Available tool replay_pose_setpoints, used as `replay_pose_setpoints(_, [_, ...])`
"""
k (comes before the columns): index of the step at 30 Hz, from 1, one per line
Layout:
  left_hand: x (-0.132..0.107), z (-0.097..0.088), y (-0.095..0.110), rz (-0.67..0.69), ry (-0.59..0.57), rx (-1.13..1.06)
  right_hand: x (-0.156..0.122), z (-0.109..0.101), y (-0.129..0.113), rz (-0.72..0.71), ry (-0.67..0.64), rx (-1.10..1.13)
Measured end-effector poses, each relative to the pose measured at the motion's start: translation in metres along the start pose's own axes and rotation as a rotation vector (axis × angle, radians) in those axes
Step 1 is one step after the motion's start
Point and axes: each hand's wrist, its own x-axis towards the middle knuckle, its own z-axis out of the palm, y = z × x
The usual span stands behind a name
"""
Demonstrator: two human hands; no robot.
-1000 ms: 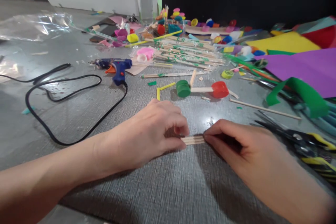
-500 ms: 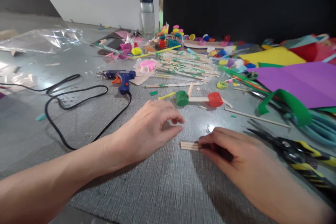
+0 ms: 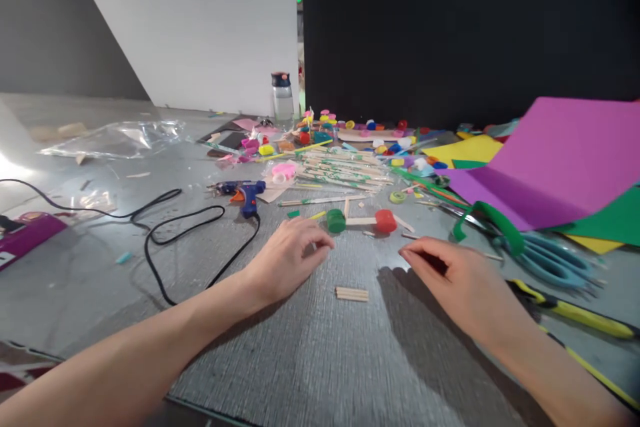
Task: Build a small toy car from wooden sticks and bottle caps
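**Stick bundle lies free between both hands**

The left hand (image 3: 287, 257) has loosely curled fingers (image 3: 320, 248) gripping nothing; the right hand (image 3: 457, 280) likewise holds nothing, fingers (image 3: 413, 255) relaxed. The short stick bundle (image 3: 351, 293) lies on the grey tabletop (image 3: 320, 360), just below and between both sets of fingertips, touching neither. Beyond them sits a green-and-red cap axle (image 3: 360, 221).

Bright overhead light here, glare flaring off the grey table (image 3: 75, 267) at the left, soft shadows pooling beneath both hands, wide-angle stretch bending the edges, far clutter going soft.
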Motion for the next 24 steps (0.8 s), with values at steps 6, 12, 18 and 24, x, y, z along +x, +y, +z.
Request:
replay_pose_setpoints(6, [0.004,-0.001,-0.008,-0.042,0.149,0.014,0.003,0.005,0.002,0.028,-0.054,-0.028])
replay_pose_setpoints(12, [0.005,0.002,-0.016,-0.060,0.229,0.031,0.006,0.009,0.006,0.038,-0.040,-0.042])
replay_pose_setpoints(18, [0.005,0.003,-0.023,-0.080,0.238,0.076,0.010,0.010,0.009,-0.007,0.058,-0.058])
replay_pose_setpoints(24, [0.005,0.005,-0.026,-0.082,0.204,0.099,0.017,-0.003,0.003,-0.127,0.119,-0.149])
